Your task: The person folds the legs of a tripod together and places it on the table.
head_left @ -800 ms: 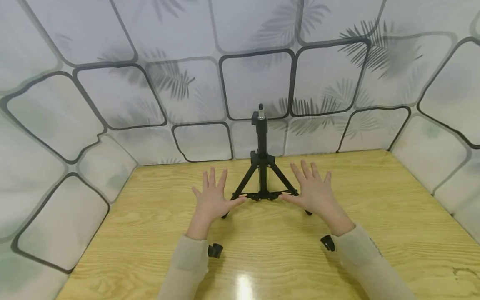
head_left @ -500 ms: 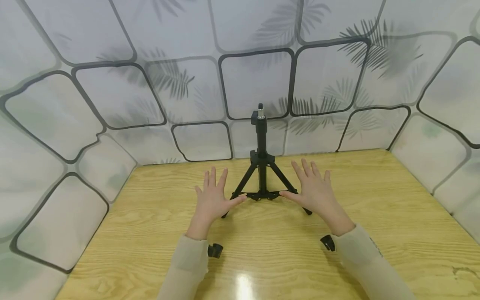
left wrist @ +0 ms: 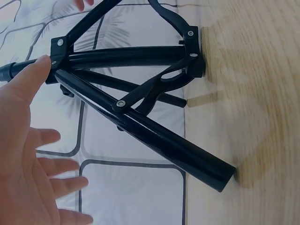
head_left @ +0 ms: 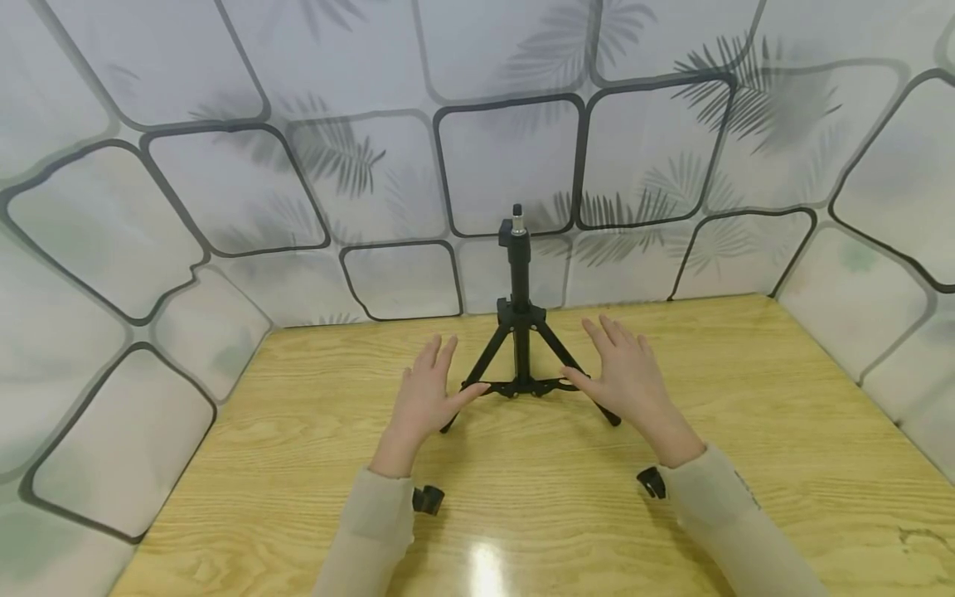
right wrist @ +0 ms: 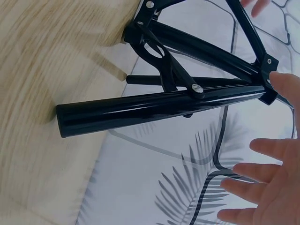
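A small black tripod stand [head_left: 521, 290] stands upright on the wooden table [head_left: 522, 497], its legs spread and a silver stud on top. Left of it, my left hand [head_left: 425, 402] is held in the air with fingers extended and holds nothing. My right hand [head_left: 630, 385] mirrors it on the right side, also holding nothing. In the head view both thumbs overlap the lower legs. The left wrist view has one leg [left wrist: 173, 145] in front, with the thumb overlapping the upper hub. The right wrist view shows another leg [right wrist: 140, 110] beside the spread fingers [right wrist: 248, 190].
A cloth backdrop [head_left: 507, 166] with dark outlines and leaf prints surrounds the table at the back and sides. Black pieces show at both cuffs, one by the left sleeve [head_left: 373, 522] and one by the right sleeve [head_left: 727, 506]. Light glares off the front of the table.
The fingers of both hands have drawn closer together from a wide spread, and the hands have turned slightly. The tripod stand has stayed in place.
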Motion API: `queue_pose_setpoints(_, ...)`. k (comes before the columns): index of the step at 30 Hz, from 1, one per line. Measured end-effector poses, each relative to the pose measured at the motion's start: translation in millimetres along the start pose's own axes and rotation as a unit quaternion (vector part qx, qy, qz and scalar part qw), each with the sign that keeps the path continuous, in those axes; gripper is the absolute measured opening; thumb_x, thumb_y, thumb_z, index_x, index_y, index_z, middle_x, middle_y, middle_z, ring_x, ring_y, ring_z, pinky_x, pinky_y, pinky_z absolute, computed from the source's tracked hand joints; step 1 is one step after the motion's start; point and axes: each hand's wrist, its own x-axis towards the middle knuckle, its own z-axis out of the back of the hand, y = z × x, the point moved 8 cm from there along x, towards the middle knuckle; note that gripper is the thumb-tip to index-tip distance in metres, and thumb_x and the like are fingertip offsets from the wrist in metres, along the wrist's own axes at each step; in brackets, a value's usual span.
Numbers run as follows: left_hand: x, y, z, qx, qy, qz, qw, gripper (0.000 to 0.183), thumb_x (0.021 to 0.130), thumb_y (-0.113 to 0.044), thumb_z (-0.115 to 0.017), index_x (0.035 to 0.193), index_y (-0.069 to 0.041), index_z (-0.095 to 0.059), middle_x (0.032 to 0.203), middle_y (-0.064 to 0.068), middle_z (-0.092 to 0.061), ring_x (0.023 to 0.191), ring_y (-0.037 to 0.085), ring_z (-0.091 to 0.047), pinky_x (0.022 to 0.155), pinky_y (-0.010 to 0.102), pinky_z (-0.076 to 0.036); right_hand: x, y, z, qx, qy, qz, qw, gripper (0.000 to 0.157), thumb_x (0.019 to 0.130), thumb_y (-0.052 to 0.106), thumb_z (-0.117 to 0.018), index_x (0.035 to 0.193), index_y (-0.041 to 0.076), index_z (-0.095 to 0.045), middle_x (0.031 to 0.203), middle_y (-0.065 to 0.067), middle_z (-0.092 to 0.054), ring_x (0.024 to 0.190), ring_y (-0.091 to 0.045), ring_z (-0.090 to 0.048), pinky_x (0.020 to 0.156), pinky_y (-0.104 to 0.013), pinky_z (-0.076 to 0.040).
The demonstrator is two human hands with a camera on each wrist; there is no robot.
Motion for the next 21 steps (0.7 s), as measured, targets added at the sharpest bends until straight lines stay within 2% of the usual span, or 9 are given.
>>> queue_pose_setpoints(5,0.2,-3.7,0.4,-0.017,-0.009,-0.028,0.9994,0.076,0.082,-0.049,-0.056,0.138,-0.005,-0.029,0.137,0.021,-0.03,0.121,0.036,-0.033,0.096,0.05,-0.03,0.5,-0.7,0.6,0.015,-0.029,0.017,0.999,0.072,0.077,0.045,-0.063,0.129,-0.001,-0.042,0.129,-0.025,-0.039,0.115,-0.04,-0.037,0.093,-0.057,-0.026)
queue_pose_setpoints(10,0.4,-5.7,1.9,-0.02,-0.017,-0.03,0.9992,0.071,0.081,-0.046,-0.058,0.134,-0.003,-0.036,0.132,0.017,-0.039,0.118,0.031,-0.039,0.094,0.044,-0.035,1.1,-2.0,-0.7,0.029,-0.041,0.022,0.999,0.07,0.077,0.041,-0.065,0.127,-0.002,-0.044,0.127,-0.025,-0.042,0.11,-0.041,-0.042,0.09,-0.054,-0.033)
queue_pose_setpoints(16,-1.1,-5.3,0.0,-0.029,-0.021,-0.021,0.9991,0.064,0.082,-0.045,-0.059,0.128,-0.003,-0.044,0.125,0.014,-0.047,0.11,0.028,-0.047,0.085,0.041,-0.043,-0.2,-3.0,-3.6,0.069,-0.027,0.008,0.997,0.067,0.078,0.039,-0.065,0.127,-0.002,-0.044,0.127,-0.024,-0.041,0.112,-0.04,-0.04,0.091,-0.052,-0.034)
queue_pose_setpoints(21,-0.9,2.6,-5.4,-0.079,-0.027,-0.001,0.9965,0.059,0.081,-0.042,-0.061,0.123,-0.003,-0.05,0.118,0.013,-0.053,0.105,0.026,-0.052,0.083,0.04,-0.044,0.1,-7.7,-6.4,0.124,-0.016,-0.011,0.992,0.064,0.079,0.036,-0.065,0.127,-0.001,-0.043,0.127,-0.021,-0.043,0.115,-0.037,-0.039,0.092,-0.05,-0.033)
